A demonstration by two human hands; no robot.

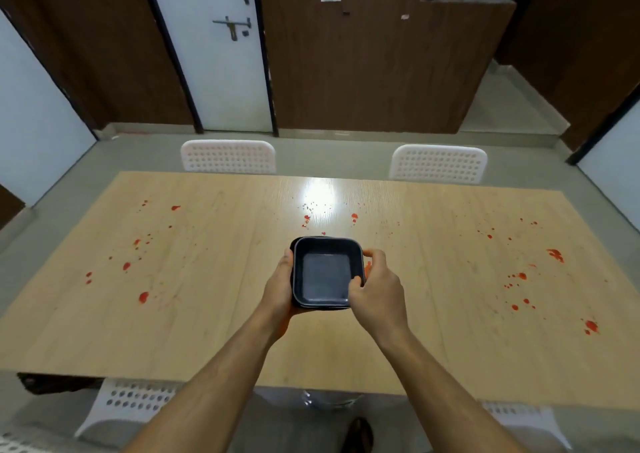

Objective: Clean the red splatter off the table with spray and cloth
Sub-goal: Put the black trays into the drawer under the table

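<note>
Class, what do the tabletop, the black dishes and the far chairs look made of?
Tabletop: pale wood-grain laminate, likely; it reflects the lamp glossily. Black dishes: smooth plastic, probably, with thin rims. Far chairs: white moulded plastic, judging by their perforated backs.

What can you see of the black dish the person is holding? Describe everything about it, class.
The black dish is square with rounded corners and a raised rim, looks like plastic, and appears empty. A second rim beneath suggests stacked dishes. It is held level above the wooden table; the left hand grips its left side, the right hand its right edge.
</note>
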